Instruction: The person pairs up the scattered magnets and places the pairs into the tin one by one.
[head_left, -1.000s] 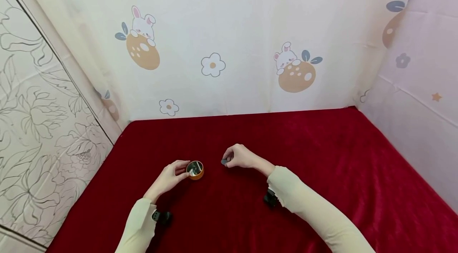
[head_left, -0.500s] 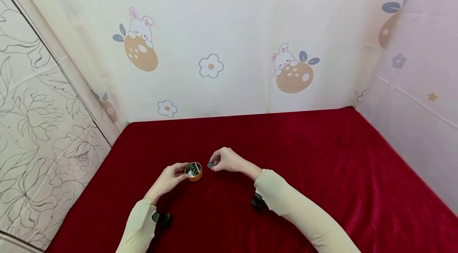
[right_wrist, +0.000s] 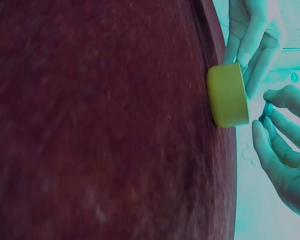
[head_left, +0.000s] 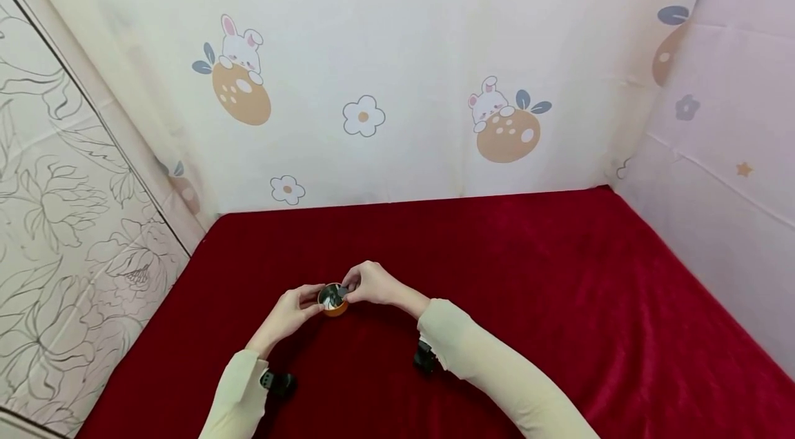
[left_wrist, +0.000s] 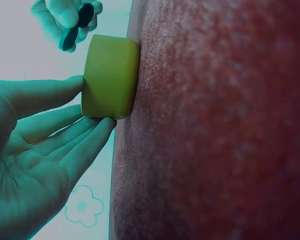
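A small round bowl (head_left: 335, 312), orange-yellow outside and shiny dark inside, stands upright on the red cloth. My left hand (head_left: 290, 313) holds its left side between thumb and fingers. Over the bowl's right rim, my right hand (head_left: 375, 284) pinches a small dark grey disc (head_left: 343, 292) with its fingertips. In the left wrist view, two dark round shapes (left_wrist: 68, 39) show at the right hand's fingers; whether they are separate pieces I cannot tell. The right wrist view has the thin disc (right_wrist: 266, 111) just above the bowl's opening, apart from the wall (right_wrist: 229, 96).
Red velvety cloth (head_left: 528, 273) covers the table all around the hands. Pale printed curtains (head_left: 410, 80) close off the back and right side, and a flower-patterned panel (head_left: 74, 218) stands at the left. Each wrist wears a black camera (head_left: 425, 357).
My right hand has moved left with the grey disc, from the cloth's middle to over the bowl's rim. The left hand keeps its hold, and the bowl stays nearly where it was.
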### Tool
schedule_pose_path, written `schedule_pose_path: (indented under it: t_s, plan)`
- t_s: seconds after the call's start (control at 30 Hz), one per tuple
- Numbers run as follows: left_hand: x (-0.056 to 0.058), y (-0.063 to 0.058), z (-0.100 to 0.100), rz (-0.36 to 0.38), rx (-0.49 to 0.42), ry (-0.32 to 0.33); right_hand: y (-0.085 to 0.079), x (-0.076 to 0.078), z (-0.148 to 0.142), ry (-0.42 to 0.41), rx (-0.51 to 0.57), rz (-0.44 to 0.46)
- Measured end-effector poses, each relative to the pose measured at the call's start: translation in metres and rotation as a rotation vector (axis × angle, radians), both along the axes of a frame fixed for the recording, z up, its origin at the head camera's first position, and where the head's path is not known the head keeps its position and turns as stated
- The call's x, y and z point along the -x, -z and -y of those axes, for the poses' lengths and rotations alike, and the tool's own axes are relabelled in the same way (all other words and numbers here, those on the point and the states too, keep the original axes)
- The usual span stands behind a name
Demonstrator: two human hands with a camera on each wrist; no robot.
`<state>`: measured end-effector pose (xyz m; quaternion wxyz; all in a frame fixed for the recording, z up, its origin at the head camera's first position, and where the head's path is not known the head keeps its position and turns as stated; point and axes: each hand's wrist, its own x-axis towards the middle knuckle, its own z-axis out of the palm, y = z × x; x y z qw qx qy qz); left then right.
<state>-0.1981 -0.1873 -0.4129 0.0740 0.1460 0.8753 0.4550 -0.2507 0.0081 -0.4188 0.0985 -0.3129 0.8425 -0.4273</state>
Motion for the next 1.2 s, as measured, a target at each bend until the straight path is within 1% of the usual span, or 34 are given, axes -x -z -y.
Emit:
schedule_pose_path:
  t_s: [0.1, 0.23, 0.47, 0.6, 0.77, 0.9, 1.0, 1.2]
  plan:
    - [-0.002, -0.003, -0.001, 0.0, 0.003, 0.001, 0.001, 0.0, 0.005, 0.007, 0.011, 0.008]
    - [-0.002, -0.001, 0.0, -0.003, -0.015, 0.0, 0.004, 0.001, 0.013, 0.027, 0.012, 0.015]
    - [0.016, 0.032, 0.012, -0.022, -0.01, -0.013, 0.009, 0.002, 0.02, 0.056, 0.001, -0.001]
    - [0.015, 0.033, 0.013, -0.029, -0.006, -0.025, 0.008, 0.001, 0.02, 0.079, 0.02, 0.017]
    - [0.015, 0.031, 0.013, -0.043, 0.001, -0.007, 0.01, 0.001, 0.014, 0.1, 0.076, 0.061]
    - [0.015, 0.031, 0.013, -0.049, 0.009, 0.003, 0.009, 0.0, 0.008, 0.096, 0.104, 0.094]
    - [0.015, 0.031, 0.013, -0.043, 0.007, -0.01, 0.006, -0.001, 0.001, 0.078, 0.096, 0.083]
    - [0.011, 0.028, 0.014, -0.068, 0.021, -0.047, -0.001, -0.005, -0.019, 0.027, 0.038, -0.002]
